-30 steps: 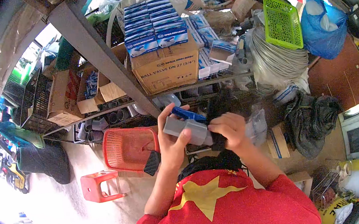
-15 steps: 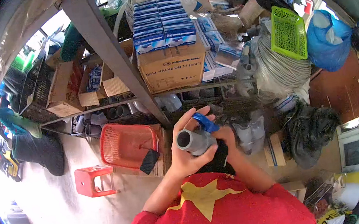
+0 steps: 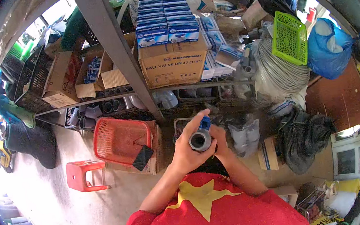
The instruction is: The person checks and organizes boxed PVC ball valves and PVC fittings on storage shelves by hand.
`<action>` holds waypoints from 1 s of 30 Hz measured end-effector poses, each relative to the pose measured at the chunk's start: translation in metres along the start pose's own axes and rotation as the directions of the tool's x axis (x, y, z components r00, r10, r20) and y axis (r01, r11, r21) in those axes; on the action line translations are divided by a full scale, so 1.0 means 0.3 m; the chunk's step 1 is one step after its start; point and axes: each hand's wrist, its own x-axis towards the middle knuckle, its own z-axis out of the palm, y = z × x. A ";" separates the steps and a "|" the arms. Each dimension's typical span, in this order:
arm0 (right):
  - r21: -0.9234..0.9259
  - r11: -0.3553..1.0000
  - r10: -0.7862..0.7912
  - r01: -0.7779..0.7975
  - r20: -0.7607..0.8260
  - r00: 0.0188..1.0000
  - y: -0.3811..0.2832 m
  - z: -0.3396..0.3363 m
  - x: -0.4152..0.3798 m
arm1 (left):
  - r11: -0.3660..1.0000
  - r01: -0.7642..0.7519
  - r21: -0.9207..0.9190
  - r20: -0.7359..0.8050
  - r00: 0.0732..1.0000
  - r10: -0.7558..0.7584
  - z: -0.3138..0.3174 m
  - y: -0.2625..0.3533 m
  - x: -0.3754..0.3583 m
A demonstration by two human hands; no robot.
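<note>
A grey plastic ball valve (image 3: 196, 147) is held up in front of my chest, its round open end facing the camera. The blue lever handle (image 3: 205, 122) stands at its upper right. My left hand (image 3: 184, 148) wraps round the valve body, thumb along the lower side and index finger stretched up beside the lever. Against the valve's right side, my right hand (image 3: 220, 140) is closed, with its fingertips partly hidden behind the valve and lever.
Ahead, a shelf holds a cardboard carton (image 3: 173, 64) topped with stacked blue-and-white boxes (image 3: 166, 23). A red basket (image 3: 117, 139) and red stool (image 3: 81, 176) stand at left. A grey metal post (image 3: 114, 48) slants across the shelf. To the right hang a green basket (image 3: 289, 38) and blue bag (image 3: 328, 49).
The valve has turned so its open end points more directly at the camera, and the lever now looks foreshortened and upright. Both hands have shifted slightly; the view has tilted a little.
</note>
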 end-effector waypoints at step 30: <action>-0.327 0.942 0.067 0.074 0.399 0.915 -0.425 -0.184 0.174 | 0.895 0.016 0.446 0.372 0.906 -0.202 -0.118 0.000 0.037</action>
